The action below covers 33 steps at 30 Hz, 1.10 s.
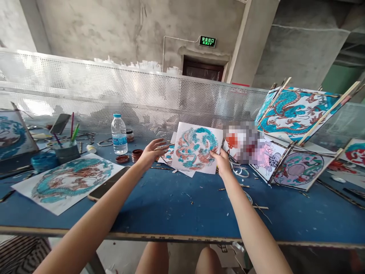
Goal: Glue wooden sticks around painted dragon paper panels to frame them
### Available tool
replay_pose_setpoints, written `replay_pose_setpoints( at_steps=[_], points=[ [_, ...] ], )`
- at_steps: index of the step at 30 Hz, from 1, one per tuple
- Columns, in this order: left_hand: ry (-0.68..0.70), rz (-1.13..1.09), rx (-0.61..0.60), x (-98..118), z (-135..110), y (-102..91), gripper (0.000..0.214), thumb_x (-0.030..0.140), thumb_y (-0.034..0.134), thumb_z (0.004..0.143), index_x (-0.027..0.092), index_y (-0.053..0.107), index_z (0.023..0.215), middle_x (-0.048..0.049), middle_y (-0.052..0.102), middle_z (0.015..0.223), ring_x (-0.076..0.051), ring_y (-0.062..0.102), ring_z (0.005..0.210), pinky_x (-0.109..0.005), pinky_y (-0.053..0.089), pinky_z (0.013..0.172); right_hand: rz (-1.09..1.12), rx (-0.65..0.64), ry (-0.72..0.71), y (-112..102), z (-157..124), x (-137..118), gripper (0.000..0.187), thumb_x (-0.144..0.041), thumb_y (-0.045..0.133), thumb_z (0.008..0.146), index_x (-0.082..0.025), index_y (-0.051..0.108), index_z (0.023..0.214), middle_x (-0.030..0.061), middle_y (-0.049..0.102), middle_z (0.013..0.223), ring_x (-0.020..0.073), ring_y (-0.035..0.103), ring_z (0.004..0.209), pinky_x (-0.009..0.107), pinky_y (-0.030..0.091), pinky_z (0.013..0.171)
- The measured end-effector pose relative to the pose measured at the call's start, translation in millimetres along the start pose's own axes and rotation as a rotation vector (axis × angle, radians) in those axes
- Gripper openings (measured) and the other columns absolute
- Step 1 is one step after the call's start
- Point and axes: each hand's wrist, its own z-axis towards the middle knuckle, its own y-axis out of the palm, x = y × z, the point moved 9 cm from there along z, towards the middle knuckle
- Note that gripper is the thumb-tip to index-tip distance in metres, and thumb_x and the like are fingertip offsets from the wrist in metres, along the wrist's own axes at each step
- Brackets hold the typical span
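A square paper painted with a teal and red-brown dragon (195, 148) is lifted off the blue table (176, 209) at the middle. My right hand (222, 161) pinches its lower right edge. My left hand (152, 151) hovers just left of the sheet with fingers loosely spread, nothing in it. More painted sheets (167, 154) lie under and behind the held one.
A water bottle (119, 134), small paint jars (137, 154), a cup of brushes (66, 150) and a large dragon painting (71, 180) sit to the left. Kite frames with bamboo sticks (299, 114) stack at right. A phone (107, 186) lies under my left forearm. A perforated metal fence (114, 95) backs the table.
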Motion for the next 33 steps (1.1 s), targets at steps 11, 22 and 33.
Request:
replay_pose_setpoints(
  at_steps=[11,22,33],
  points=[
    [-0.039,-0.002,-0.094,-9,-4,9.6,0.056,0.003,0.072,0.056,0.02,0.055,0.107,-0.0117,0.057,0.116,-0.03,0.059,0.104,-0.046,0.05,0.088,-0.07,-0.031,0.005,3,-2,0,0.032,-0.038,0.065,0.064,-0.018,0.062,0.089,0.0059,0.067,0.094,0.0257,0.058,0.091,0.034,0.045,0.078],
    [-0.038,0.033,-0.055,-10,-1,3.1,0.06,0.007,0.076,0.052,0.021,0.055,0.107,-0.0094,0.059,0.11,-0.026,0.061,0.099,-0.039,0.051,0.083,-0.063,-0.134,0.057,19,-6,11,0.032,-0.036,0.067,0.061,-0.017,0.063,0.085,0.0035,0.068,0.086,0.0243,0.059,0.088,0.035,0.044,0.08],
    [0.016,0.088,0.138,-7,4,-18.9,0.052,0.007,0.069,0.049,0.019,0.052,0.096,-0.0063,0.06,0.102,-0.02,0.062,0.087,-0.028,0.051,0.066,0.153,-0.326,0.285,51,-23,33,0.042,-0.032,0.075,0.052,-0.017,0.063,0.09,0.0037,0.07,0.083,0.0246,0.064,0.085,0.035,0.047,0.076]
  ],
)
